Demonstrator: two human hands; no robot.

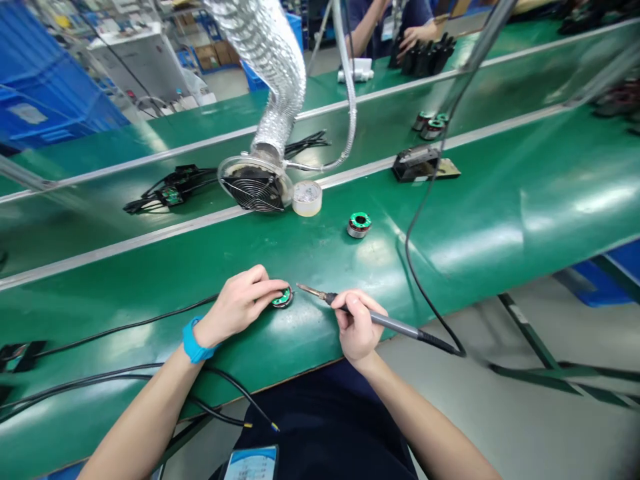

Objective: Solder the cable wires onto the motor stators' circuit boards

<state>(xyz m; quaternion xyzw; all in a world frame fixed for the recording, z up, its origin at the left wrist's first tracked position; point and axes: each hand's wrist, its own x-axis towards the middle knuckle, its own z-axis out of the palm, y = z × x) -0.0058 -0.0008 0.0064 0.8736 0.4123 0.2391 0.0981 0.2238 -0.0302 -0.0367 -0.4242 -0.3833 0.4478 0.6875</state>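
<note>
Just in from the near edge of the tabletop (320, 257), the left hand (246, 298) holds a green-topped coil (283, 300) in its fingers. The right hand (359, 325) grips a soldering iron (399, 326), its tip just beside that coil, not touching. Toward the far edge stand a second coil (359, 227) and a tape roll (307, 199).

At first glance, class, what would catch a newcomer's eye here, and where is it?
A crinkled silver duct hangs near top centre, ending in a black fan. Below, over the green bench, the left hand pinches a green-topped part, and the right hand holds a soldering iron pointing toward it.
</note>
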